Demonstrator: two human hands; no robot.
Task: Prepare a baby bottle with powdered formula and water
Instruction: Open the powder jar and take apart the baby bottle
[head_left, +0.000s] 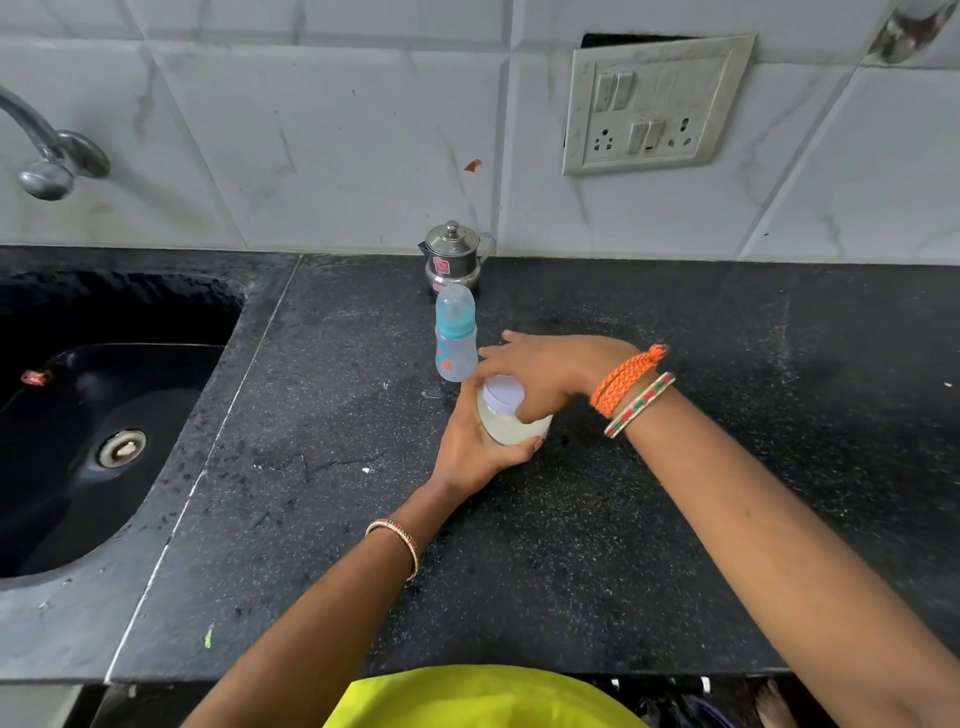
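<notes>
**Black granite counter: jar held in both hands, bottle standing capped**

Black speckled stone forms the countertop, with a dark sink set into it at the left and a metal tap on the tiled wall above. A clear formula jar, holding pale powder, sits at mid-counter. The left hand wraps around the jar's body from the near-left side, fingers curled under and round it. The right hand comes over from the right, its thumb and fingers bent onto the edge of the jar's pale lilac lid; the lid sits on the jar, and whether it is loosened cannot be told.

Just beyond the jar, to its left, a baby bottle stands upright with its translucent cap over a blue collar and teat. It is close to the right hand's fingertips; contact cannot be confirmed. Behind the bottle, against the wall, stands a small lidded steel pot with a spout and handle.

A switch and socket plate is mounted on the tiles at upper right. Bangles circle both wrists, with an orange braided thread on the right. Yellow-green clothing shows at the bottom edge.
</notes>
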